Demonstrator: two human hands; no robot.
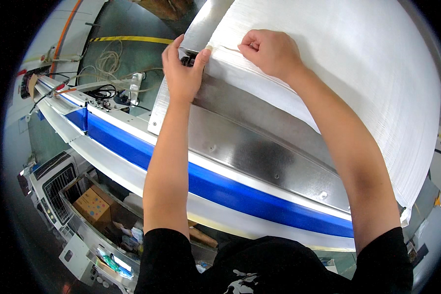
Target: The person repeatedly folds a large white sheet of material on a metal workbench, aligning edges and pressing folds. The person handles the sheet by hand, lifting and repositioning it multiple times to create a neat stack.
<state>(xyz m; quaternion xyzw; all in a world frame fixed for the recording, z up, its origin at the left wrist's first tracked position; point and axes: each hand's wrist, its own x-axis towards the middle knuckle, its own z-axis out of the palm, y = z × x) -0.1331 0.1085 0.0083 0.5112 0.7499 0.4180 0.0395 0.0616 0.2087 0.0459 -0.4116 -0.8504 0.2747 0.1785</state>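
Note:
A tall white stack of thin sheets (pixel 357 63), possibly paper or cloth, fills the upper right, its layered edges facing me. At its near left corner is my left hand (pixel 182 73), thumb against the edge and fingers spread apart past the corner. My right hand (pixel 272 51) is closed in a pinch just over the top edge of the stack. A thin line runs from its fingertips toward my left thumb; whether it is a sheet's edge or a loose strand I cannot tell. What sits inside the curled fingers is hidden.
Below the stack runs a shiny metal plate (pixel 250 152), then a long blue strip (pixel 220 188) on a white machine edge. Coiled hoses (pixel 108 61) and a yellow floor stripe (pixel 132 38) are at upper left. A cardboard box (pixel 92 206) sits in a bin at lower left.

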